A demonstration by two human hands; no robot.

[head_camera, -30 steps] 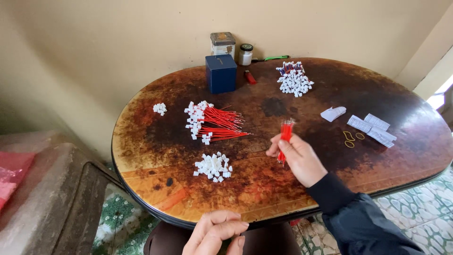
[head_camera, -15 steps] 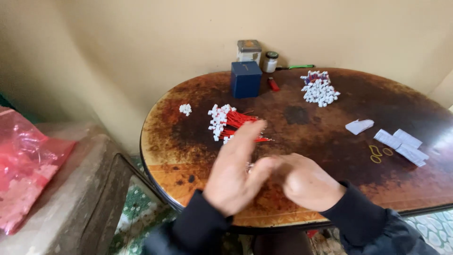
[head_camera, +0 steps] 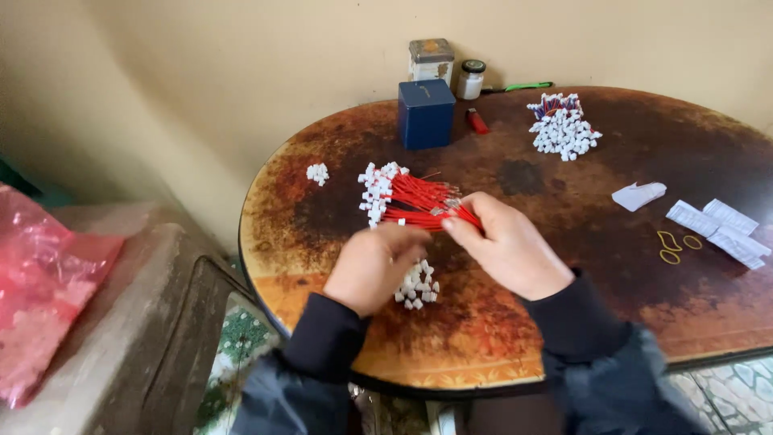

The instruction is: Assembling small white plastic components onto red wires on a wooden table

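Looking down from the head view, both hands meet over the bundle of red wires [head_camera: 419, 201] on the round tabletop [head_camera: 564, 266]: the right hand [head_camera: 507, 246] has its grip pinched on the wire ends, while the left hand [head_camera: 374, 266] curls just above a small pile of white connectors [head_camera: 415, 283], its grip unclear. This looks like fitting connectors onto wires; seating one calls for careful alignment.

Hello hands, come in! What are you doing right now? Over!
Right hand pinching red wires. Left hand closed beside them, over white connector pile. Nothing blocking.
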